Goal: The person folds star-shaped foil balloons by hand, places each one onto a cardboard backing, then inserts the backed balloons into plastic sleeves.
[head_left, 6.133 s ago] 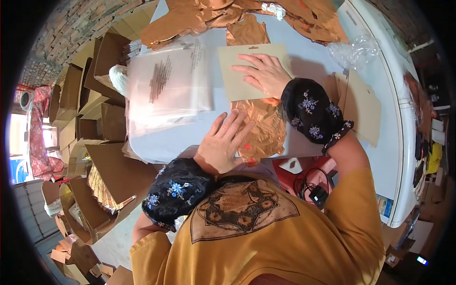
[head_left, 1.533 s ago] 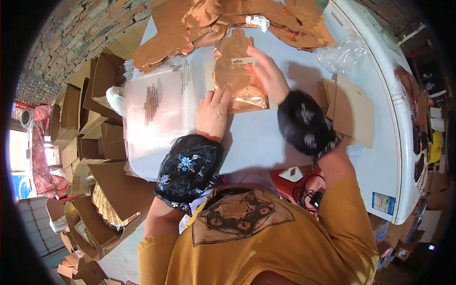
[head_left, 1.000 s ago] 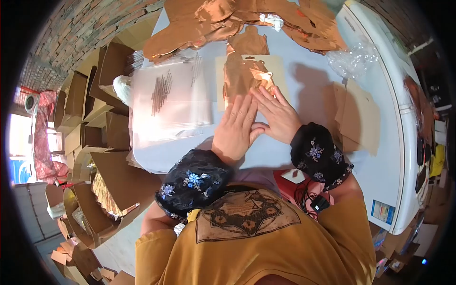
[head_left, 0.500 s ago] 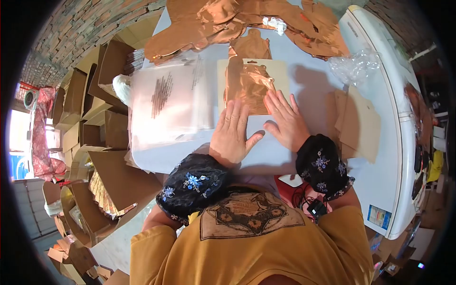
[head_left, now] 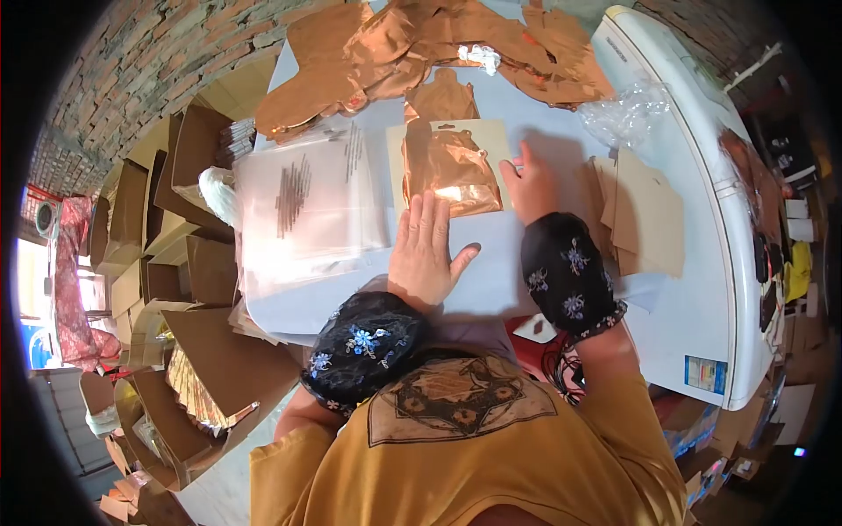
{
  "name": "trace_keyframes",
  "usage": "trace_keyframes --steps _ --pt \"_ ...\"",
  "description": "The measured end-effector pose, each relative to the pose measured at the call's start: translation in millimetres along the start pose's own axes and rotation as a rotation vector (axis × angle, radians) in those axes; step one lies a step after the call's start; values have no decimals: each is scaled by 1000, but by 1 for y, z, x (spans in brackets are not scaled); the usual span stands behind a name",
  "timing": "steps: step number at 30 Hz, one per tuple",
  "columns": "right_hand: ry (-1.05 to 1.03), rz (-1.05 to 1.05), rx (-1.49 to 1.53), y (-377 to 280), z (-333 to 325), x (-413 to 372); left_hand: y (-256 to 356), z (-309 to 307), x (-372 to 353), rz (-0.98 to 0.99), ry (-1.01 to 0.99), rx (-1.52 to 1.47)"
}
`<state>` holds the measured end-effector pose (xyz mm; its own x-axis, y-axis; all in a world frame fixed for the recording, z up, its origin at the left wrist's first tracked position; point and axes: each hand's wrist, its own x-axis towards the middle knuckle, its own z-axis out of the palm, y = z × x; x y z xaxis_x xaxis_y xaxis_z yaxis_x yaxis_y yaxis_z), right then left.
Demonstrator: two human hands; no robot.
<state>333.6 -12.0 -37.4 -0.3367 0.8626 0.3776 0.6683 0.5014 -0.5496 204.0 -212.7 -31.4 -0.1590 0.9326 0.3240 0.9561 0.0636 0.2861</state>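
Note:
A folded copper-coloured foil balloon (head_left: pixel 452 167) lies on a cream card (head_left: pixel 495 140) with a hang hole at its top. My left hand (head_left: pixel 421 254) is flat, fingers together and thumb out, with its fingertips at the foil's lower edge. To the right of the card, my right hand (head_left: pixel 533 186) is curled, thumb and forefinger bent toward each other. A small reddish bit shows at those fingers, too small to name. Just above the card is another flat copper foil piece (head_left: pixel 445 95).
Clear plastic bags (head_left: pixel 324 202) are stacked on the left of the white table (head_left: pixel 474 294). More copper foil balloons (head_left: pixel 351 61) cover the far side, with white string (head_left: pixel 481 58) on them. Blank cards (head_left: pixel 645 210) and crumpled clear plastic (head_left: pixel 627 114) lie right. Cardboard boxes (head_left: pixel 206 351) stand left.
My right hand has lifted off the foil's lower right corner, moved up and right beside the card, and curled its fingers. The left hand stays at the foil's lower edge. The view has shifted slightly.

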Motion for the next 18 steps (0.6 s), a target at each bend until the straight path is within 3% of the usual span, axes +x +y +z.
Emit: trace_keyframes --steps 1,5,8,12,15,18 --pt "41 -2 -1 5 7 4 0 0 0 -1 -2 1" --pt "-259 224 372 17 0 25 -1 0 0 5 11 -4" --pt "-300 190 329 22 -8 28 -1 1 -1 10 20 -4" --pt "-104 153 266 51 -16 36 0 0 0 4 3 -13" --pt "159 104 340 71 -40 50 0 -1 0 2 -10 -22" --pt "328 268 496 54 -86 64 0 -2 0 -5 -13 -32"
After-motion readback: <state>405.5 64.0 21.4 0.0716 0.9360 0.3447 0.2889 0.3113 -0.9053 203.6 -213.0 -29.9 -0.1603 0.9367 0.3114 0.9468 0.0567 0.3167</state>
